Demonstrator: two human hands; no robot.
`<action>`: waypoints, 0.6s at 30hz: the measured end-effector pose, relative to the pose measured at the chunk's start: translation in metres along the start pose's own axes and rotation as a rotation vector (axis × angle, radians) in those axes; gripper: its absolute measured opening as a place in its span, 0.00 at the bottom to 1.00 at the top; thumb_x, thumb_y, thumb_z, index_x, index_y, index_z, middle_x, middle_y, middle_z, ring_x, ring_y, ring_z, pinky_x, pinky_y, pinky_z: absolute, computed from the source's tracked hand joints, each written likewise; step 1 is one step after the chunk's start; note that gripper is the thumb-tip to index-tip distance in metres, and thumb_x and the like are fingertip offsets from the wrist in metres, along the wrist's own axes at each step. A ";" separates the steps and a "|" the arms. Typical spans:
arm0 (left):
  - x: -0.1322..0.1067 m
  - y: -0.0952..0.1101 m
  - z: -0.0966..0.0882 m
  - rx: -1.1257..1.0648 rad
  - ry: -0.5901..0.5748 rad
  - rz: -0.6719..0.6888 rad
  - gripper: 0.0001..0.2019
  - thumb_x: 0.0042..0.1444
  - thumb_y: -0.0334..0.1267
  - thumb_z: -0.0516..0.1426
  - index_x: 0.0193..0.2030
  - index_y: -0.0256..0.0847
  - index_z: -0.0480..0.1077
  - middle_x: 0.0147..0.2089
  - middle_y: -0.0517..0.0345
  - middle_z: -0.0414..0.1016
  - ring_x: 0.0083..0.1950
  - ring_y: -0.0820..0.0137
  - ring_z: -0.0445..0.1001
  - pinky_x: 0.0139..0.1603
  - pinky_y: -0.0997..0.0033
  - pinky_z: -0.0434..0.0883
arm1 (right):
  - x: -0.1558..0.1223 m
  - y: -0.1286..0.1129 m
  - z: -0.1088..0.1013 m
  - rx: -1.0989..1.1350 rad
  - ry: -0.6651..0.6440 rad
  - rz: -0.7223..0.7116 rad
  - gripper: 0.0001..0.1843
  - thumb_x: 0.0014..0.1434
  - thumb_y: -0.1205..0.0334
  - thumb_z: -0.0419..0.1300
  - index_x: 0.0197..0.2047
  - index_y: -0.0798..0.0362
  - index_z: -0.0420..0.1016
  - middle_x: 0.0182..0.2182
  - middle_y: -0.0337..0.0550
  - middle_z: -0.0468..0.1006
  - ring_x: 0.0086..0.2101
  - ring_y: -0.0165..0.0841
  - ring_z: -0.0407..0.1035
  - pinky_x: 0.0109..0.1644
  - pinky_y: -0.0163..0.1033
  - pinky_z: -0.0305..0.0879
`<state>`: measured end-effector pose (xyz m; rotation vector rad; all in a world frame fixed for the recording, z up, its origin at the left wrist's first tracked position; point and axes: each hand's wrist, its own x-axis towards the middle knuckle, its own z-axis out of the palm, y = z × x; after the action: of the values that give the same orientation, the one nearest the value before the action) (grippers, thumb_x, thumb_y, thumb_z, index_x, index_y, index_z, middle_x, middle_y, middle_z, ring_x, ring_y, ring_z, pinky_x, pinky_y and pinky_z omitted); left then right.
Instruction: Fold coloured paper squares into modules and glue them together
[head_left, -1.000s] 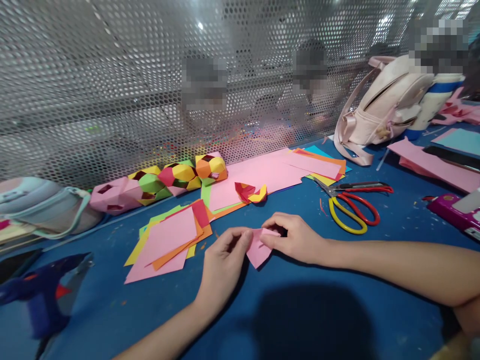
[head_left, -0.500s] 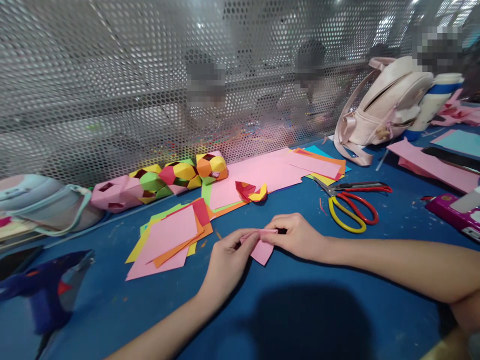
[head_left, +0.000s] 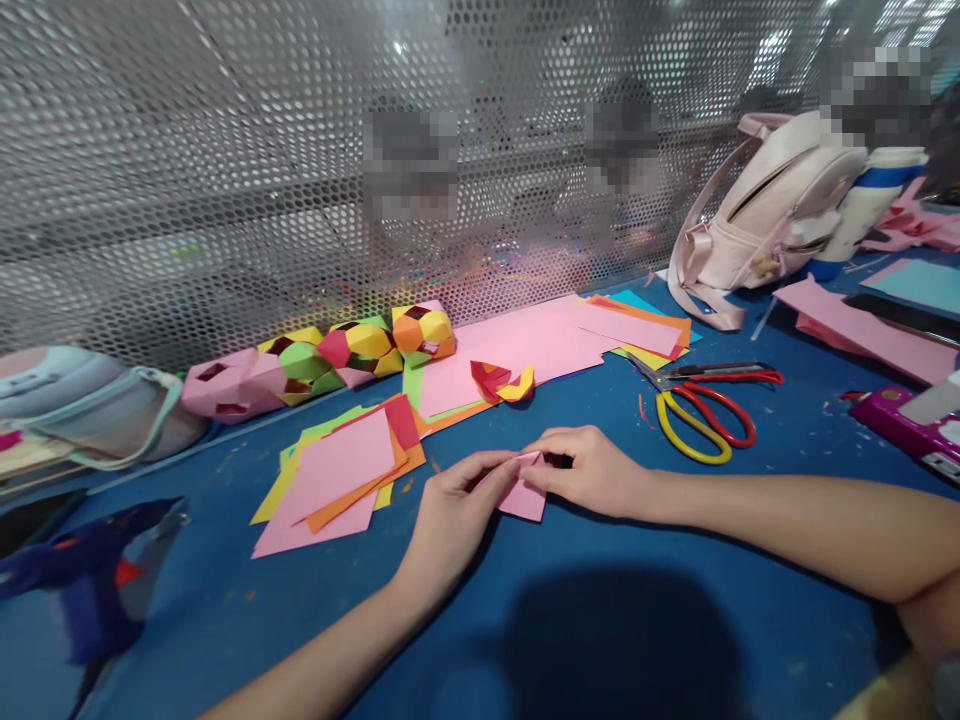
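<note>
A small folded piece of pink paper (head_left: 527,496) is pinched between my two hands just above the blue table. My left hand (head_left: 463,500) grips its left side with thumb and fingers; my right hand (head_left: 589,470) holds its upper right edge, the fingertips close to those of the left. Behind them lies a folded red and yellow paper piece (head_left: 504,384) on a spread of pink paper sheets (head_left: 517,345). To the left sits a stack of coloured paper (head_left: 345,470), pink on top. Scissors (head_left: 697,425) with yellow and red handles rest to the right.
Folded paper balls (head_left: 300,370) line the perforated metal screen (head_left: 262,200). A blue glue gun (head_left: 86,575) and a pouch (head_left: 90,405) are at left. Rightward are red-handled pliers (head_left: 731,373), a pink backpack (head_left: 780,215), a bottle (head_left: 866,210) and a purple tool (head_left: 911,430).
The pink paper has turned slightly between my fingers, its lower corner moving right and a little up. My hands have drawn a little closer together.
</note>
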<state>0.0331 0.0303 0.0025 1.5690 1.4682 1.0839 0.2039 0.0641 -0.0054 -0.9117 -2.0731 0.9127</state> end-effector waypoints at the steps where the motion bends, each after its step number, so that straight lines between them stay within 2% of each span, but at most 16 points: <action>1: 0.000 0.000 0.000 0.005 0.004 0.007 0.08 0.50 0.42 0.58 0.32 0.42 0.77 0.33 0.58 0.81 0.36 0.66 0.76 0.38 0.72 0.73 | 0.000 0.000 0.000 0.004 0.004 -0.004 0.10 0.58 0.61 0.57 0.39 0.56 0.77 0.30 0.40 0.75 0.29 0.27 0.67 0.33 0.31 0.62; 5: 0.000 0.002 0.000 0.050 -0.001 0.005 0.10 0.51 0.44 0.58 0.32 0.42 0.77 0.32 0.58 0.80 0.34 0.67 0.76 0.35 0.73 0.72 | 0.000 0.000 0.000 0.030 0.030 -0.045 0.12 0.61 0.66 0.52 0.35 0.56 0.77 0.32 0.42 0.77 0.33 0.28 0.69 0.38 0.32 0.63; 10: -0.001 0.002 0.002 0.023 -0.047 -0.002 0.10 0.51 0.43 0.58 0.34 0.42 0.77 0.34 0.58 0.81 0.36 0.67 0.76 0.38 0.73 0.72 | -0.001 -0.002 0.000 -0.014 0.058 -0.082 0.12 0.60 0.68 0.52 0.32 0.58 0.76 0.29 0.42 0.76 0.30 0.27 0.69 0.36 0.32 0.62; 15: -0.004 0.003 0.002 0.032 0.014 0.020 0.09 0.50 0.42 0.58 0.31 0.41 0.77 0.30 0.58 0.80 0.33 0.67 0.76 0.33 0.73 0.73 | -0.001 -0.003 0.001 0.021 0.056 -0.001 0.09 0.59 0.62 0.55 0.32 0.57 0.75 0.28 0.40 0.75 0.28 0.27 0.66 0.33 0.31 0.62; 18: -0.004 0.002 0.002 0.024 0.013 0.025 0.09 0.50 0.42 0.58 0.32 0.41 0.77 0.31 0.57 0.80 0.33 0.67 0.76 0.34 0.73 0.73 | -0.001 -0.001 0.002 0.011 0.095 0.045 0.07 0.56 0.64 0.58 0.31 0.57 0.74 0.26 0.39 0.74 0.27 0.27 0.66 0.31 0.31 0.61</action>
<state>0.0356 0.0267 0.0034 1.6032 1.4792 1.0968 0.2022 0.0617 -0.0059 -0.9813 -1.9722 0.8858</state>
